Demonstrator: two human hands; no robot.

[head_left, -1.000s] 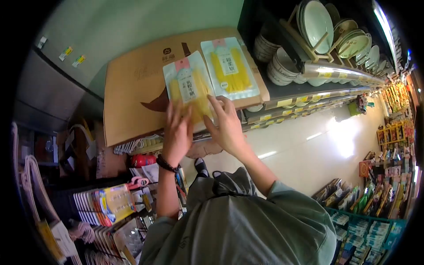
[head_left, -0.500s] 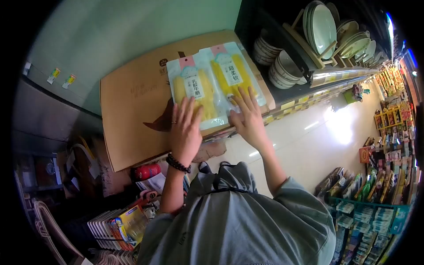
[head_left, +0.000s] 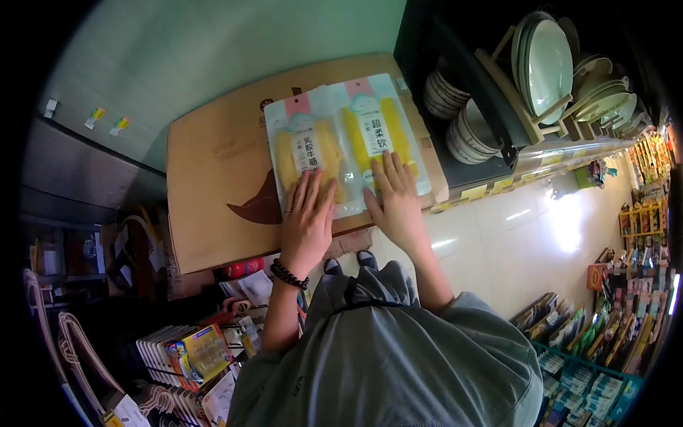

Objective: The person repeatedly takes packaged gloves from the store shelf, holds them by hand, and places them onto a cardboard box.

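Observation:
Two flat clear-and-white packs, apparently of yellow rubber gloves, lie side by side on a brown cardboard box. My left hand [head_left: 307, 224] rests palm down on the lower part of the left glove pack [head_left: 288, 146], with its fingers stretched out. On the right glove pack [head_left: 396, 124], which is brighter yellow, my right hand [head_left: 400, 210] lies with fingers extended and thumb spread near the lower inner edge. Both packs have pink-and-blue headers and white labels. My palms hide parts of their bottom edges. The cardboard box [head_left: 206, 188] extends left beyond the packs.
Stacked bowls [head_left: 473, 135] and plates in wooden racks [head_left: 551, 64] stand on the dark shelf at right. Hangers and packaged goods [head_left: 203, 352] hang at lower left. Shelves of packets [head_left: 605, 334] line the far right, across a tiled floor [head_left: 473, 242].
The view has shifted slightly. Both packs sit straighter and a little farther left on the box. My right fingers have flattened over the right pack's lower part.

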